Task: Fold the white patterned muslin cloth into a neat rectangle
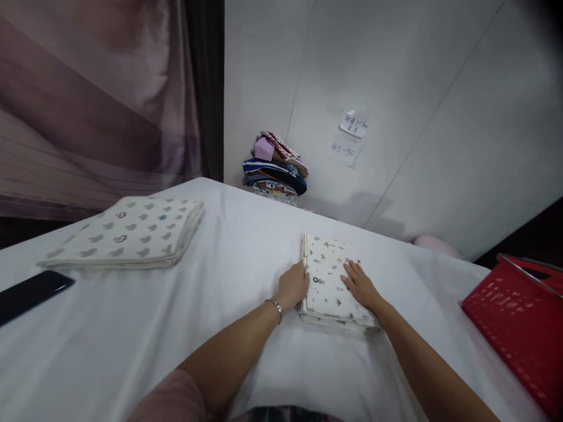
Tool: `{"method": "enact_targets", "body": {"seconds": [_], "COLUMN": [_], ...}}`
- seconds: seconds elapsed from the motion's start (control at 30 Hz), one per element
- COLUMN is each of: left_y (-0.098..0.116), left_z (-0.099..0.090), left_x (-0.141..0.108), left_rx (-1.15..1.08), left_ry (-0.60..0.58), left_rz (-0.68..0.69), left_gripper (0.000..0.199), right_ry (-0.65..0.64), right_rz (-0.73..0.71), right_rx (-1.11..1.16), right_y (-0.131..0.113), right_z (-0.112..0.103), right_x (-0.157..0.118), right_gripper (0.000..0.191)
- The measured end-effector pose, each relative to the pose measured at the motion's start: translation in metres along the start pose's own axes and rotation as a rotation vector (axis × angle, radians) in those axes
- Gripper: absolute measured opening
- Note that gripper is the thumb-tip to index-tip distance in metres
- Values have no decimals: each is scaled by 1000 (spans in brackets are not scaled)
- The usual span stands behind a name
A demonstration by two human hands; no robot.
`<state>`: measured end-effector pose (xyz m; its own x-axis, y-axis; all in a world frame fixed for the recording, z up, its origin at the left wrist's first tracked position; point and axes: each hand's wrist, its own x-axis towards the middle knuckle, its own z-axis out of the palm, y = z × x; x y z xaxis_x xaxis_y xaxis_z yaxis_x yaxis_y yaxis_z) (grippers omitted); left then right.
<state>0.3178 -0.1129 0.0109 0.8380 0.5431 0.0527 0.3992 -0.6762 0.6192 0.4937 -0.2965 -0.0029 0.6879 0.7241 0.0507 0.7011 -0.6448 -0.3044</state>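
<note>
A folded white cloth (328,287) with small printed figures and leaves lies on the white-covered table in front of me. My left hand (293,287), a bracelet at its wrist, is closed on the cloth's left edge, its fingertips partly hidden. On the right part of the cloth my right hand (360,285) rests flat, fingers stretched out. Farther left lies a second folded cloth (143,231), white with grey mushroom-like shapes, apart from both hands.
A dark phone (35,290) lies at the table's left. A red plastic basket (510,313) stands at the right. Beyond the far edge of the white table (246,258) rises a stack of folded fabrics (275,167). Handwritten paper notes (347,149) hang on the wall.
</note>
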Motion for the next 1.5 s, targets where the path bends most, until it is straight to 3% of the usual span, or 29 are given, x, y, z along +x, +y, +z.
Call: {"method": "enact_targets", "body": {"seconds": [0.07, 0.17, 0.27, 0.47, 0.6, 0.77, 0.9, 1.0, 1.13, 1.23, 1.3, 1.4, 1.5], "left_y": [1, 1, -1, -3, 13, 36, 34, 31, 39, 49, 52, 51, 47], "left_z": [-1, -1, -1, -2, 8, 23, 20, 15, 13, 15, 19, 26, 31], "left_x": [-1, -2, -1, 8, 1, -18, -24, -25, -34, -48, -58, -67, -68], "left_rx": [6, 10, 3, -86, -78, -74, -43, 37, 131, 107, 77, 45, 35], "left_ry": [6, 17, 27, 45, -39, -90, -76, 30, 162, 82, -9, -104, -122], "left_rz": [-12, -31, -39, -73, -64, -26, -24, 84, 445, 714, 821, 862, 842], "left_gripper": [11, 9, 9, 12, 14, 10, 14, 12, 17, 18, 18, 19, 19], "right_ry": [52, 135, 125, 30, 68, 81, 122, 161, 255, 269, 236, 250, 333], "right_rz": [57, 264, 397, 376, 410, 504, 470, 441, 396, 304, 254, 214, 87], "right_rx": [107, 313, 522, 813, 943, 895, 937, 987, 1107, 1083, 1012, 881, 703], "right_y": [4, 9, 10, 5, 24, 53, 59, 59, 60, 59, 58, 57, 59], "right_z": [-3, -11, -17, -24, -40, -46, -39, -35, -32, -32, -32, -27, -20], "right_x": [-1, -9, -29, -72, -74, -71, -89, -108, -135, -151, -157, -157, -148], "right_gripper": [59, 67, 76, 89, 92, 76, 62, 54, 50, 49, 53, 58, 53]}}
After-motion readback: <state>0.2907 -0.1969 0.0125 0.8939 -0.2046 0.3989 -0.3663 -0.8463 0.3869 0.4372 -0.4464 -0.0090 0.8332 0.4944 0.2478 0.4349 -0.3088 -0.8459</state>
